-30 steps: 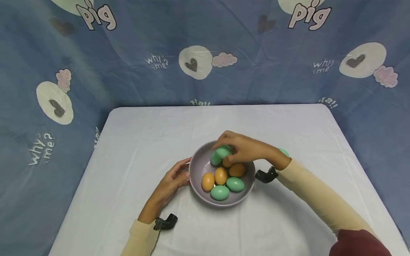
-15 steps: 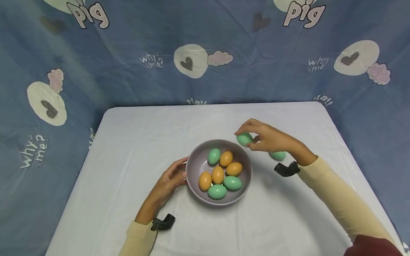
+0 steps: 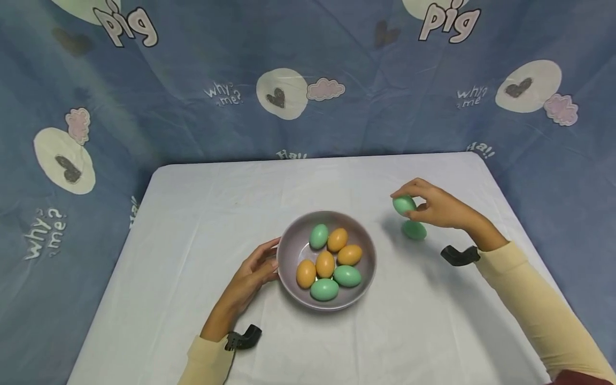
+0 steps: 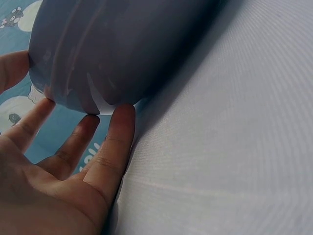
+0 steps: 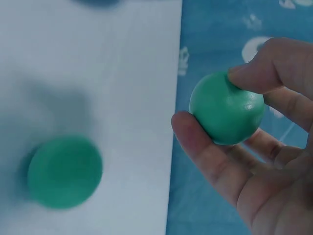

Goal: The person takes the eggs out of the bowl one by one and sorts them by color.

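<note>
Two hands work at a white-covered table (image 3: 192, 224). The right hand (image 3: 435, 206) pinches a green egg (image 3: 403, 204) between thumb and fingertips, held above the cloth toward the table's right edge; the right wrist view shows the thumb (image 5: 205, 152) under it and a fingertip (image 5: 259, 73) curled over its top. Directly below this egg a second green egg (image 3: 414, 230) lies on the cloth, close beneath the hand and apart from the bowl.

The grey bowl (image 3: 293, 248) stands near the middle of the table, somewhat toward the front edge. Inside it lie seven eggs: three green ones (image 3: 324, 289) and four orange ones (image 3: 325, 263), clustered together. The left hand (image 3: 250, 278) rests on the cloth against the bowl's left side, its fingers nearly straight and spread, with the fingertips (image 4: 122, 115) touching the outer wall.

A blue patterned cloth (image 3: 192, 64) hangs behind and beside the table.
</note>
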Action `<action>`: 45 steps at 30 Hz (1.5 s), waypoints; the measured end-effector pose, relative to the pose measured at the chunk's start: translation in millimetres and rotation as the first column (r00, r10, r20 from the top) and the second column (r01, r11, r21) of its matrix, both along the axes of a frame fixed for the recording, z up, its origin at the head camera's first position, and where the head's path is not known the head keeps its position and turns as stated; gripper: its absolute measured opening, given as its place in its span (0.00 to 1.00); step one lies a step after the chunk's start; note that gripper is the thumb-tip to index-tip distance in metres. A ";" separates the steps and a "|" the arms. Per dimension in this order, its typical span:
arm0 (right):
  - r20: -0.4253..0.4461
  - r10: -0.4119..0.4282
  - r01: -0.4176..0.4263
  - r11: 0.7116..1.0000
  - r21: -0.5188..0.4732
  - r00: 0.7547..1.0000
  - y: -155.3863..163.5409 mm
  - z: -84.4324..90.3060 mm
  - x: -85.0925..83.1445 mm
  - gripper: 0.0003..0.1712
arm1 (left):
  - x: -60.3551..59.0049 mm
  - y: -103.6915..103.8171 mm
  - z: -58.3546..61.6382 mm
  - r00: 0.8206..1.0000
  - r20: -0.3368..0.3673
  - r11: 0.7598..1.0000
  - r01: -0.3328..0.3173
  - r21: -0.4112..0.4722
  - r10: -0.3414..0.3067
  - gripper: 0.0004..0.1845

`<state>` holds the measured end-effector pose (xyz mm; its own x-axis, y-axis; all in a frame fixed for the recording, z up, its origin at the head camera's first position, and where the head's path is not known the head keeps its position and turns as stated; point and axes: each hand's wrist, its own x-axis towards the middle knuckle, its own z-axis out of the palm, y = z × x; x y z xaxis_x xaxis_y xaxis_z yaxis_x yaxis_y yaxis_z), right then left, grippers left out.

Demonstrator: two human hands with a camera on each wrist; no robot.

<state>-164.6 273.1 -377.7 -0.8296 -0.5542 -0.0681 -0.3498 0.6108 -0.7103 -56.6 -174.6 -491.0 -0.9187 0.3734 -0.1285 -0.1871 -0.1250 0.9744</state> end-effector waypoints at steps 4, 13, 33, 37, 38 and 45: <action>-0.003 -0.035 0.035 0.999 0.021 0.999 14.6 -4.3 -2.3 0.24 | 0.9 -0.8 0.3 1.000 0.003 1.000 0.000 0.002 0.000 0.31; -0.018 -0.129 0.130 0.988 0.079 0.991 39.3 -23.3 -4.9 0.24 | 1.1 -0.1 1.8 1.000 0.004 1.000 0.003 0.008 -0.003 0.31; 0.069 -0.228 0.224 0.972 0.069 0.971 63.5 -68.2 2.1 0.26 | 1.8 1.0 1.7 1.000 0.002 1.000 0.000 0.003 0.000 0.31; 0.084 -0.238 0.232 0.970 0.078 0.968 64.7 -73.9 2.8 0.26 | 2.1 0.4 1.3 1.000 -0.004 1.000 0.002 0.007 -0.002 0.31; 0.087 -0.240 0.233 0.969 0.079 0.967 64.8 -74.7 3.0 0.26 | 2.1 0.4 1.4 1.000 -0.003 1.000 0.003 0.007 -0.003 0.31; 0.113 -0.243 0.233 0.967 0.099 0.963 65.0 -74.1 3.3 0.27 | 1.5 0.6 2.0 1.000 -0.004 1.000 0.009 0.006 -0.009 0.30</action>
